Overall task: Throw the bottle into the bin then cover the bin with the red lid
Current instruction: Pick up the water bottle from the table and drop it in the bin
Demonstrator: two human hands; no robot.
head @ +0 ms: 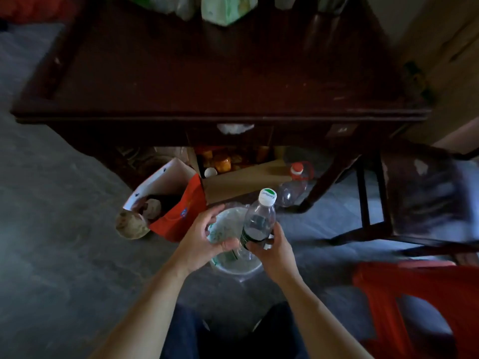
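Note:
A clear plastic bottle (259, 218) with a white cap and a dark green label is held nearly upright, its cap pointing away from me. My right hand (274, 251) is shut around its lower part. The bottle hangs directly above a pale round bin (233, 266) lined with a clear bag, which stands on the floor between my knees and the table. Just left of the bottle's base, over the bin's mouth, my left hand (204, 242) has its fingers apart and holds nothing. I cannot pick out a red lid with certainty.
A dark wooden table (207, 73) stands beyond the bin. Beneath it are a cardboard box (241, 182) and a larger empty bottle with a red cap (295, 185). A red bag (181, 216) sits left of the bin, a dark chair (414, 190) stands right, and a red plastic stool (414, 307) is near right.

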